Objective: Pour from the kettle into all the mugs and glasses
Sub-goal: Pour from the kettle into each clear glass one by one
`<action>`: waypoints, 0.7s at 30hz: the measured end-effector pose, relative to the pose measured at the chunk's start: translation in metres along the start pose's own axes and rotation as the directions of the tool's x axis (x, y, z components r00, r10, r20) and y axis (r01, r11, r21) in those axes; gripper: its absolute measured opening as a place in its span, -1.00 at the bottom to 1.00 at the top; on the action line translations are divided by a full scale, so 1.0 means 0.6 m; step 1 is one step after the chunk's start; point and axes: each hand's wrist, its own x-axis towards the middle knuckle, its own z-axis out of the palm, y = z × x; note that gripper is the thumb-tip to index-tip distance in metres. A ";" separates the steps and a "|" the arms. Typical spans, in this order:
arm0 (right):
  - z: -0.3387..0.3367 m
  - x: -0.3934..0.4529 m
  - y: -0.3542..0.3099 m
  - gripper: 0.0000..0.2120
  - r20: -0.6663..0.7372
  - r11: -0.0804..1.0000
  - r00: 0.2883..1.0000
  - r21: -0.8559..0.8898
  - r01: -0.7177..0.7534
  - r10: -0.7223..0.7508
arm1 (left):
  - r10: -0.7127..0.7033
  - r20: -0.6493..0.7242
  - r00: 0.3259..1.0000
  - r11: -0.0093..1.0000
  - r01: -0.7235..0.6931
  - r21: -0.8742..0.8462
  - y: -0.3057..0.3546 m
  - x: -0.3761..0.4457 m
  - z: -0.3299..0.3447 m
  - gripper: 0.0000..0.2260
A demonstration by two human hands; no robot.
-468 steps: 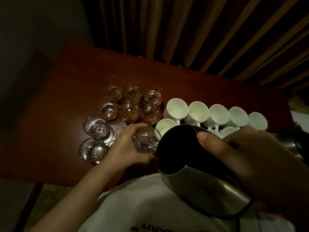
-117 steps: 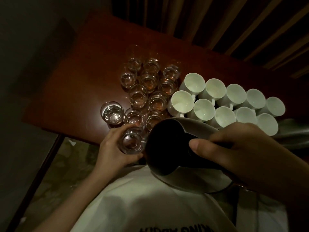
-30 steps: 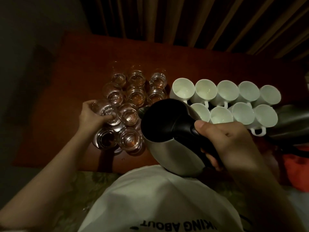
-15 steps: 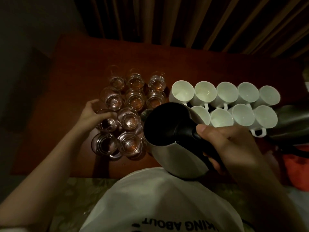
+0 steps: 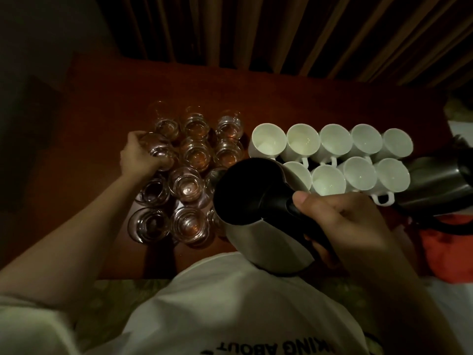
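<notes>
Left hand wrapped round clear glass tumbler, left edge of glass cluster on red-brown wooden table. Right hand gripping black handle of steel kettle, held above near table edge. White ceramic mugs in two rows, right.

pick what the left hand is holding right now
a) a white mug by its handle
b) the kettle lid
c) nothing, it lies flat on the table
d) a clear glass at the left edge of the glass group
d: the left hand curls its fingers round a clear glass at the left side of the glasses, while the right hand grips the kettle by its black handle.
</notes>
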 end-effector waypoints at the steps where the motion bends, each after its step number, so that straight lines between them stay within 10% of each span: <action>1: -0.001 0.000 0.000 -0.30 0.000 1.000 1.000 -0.001 0.000 0.000 | -0.008 -0.041 0.999 0.999 0.007 -0.034 0.001 -0.003 -0.003 -0.23; 10: -0.005 -0.007 0.001 -0.35 -0.014 0.998 0.999 -0.041 0.042 -0.043 | 0.097 -0.239 0.966 0.952 -0.160 -0.259 0.037 -0.087 -0.058 -0.27; 21: -0.014 -0.037 -0.009 -0.37 -0.061 0.988 0.993 -0.121 0.097 -0.105 | 0.280 0.031 0.960 0.901 -0.251 -0.354 0.028 -0.225 -0.041 -0.24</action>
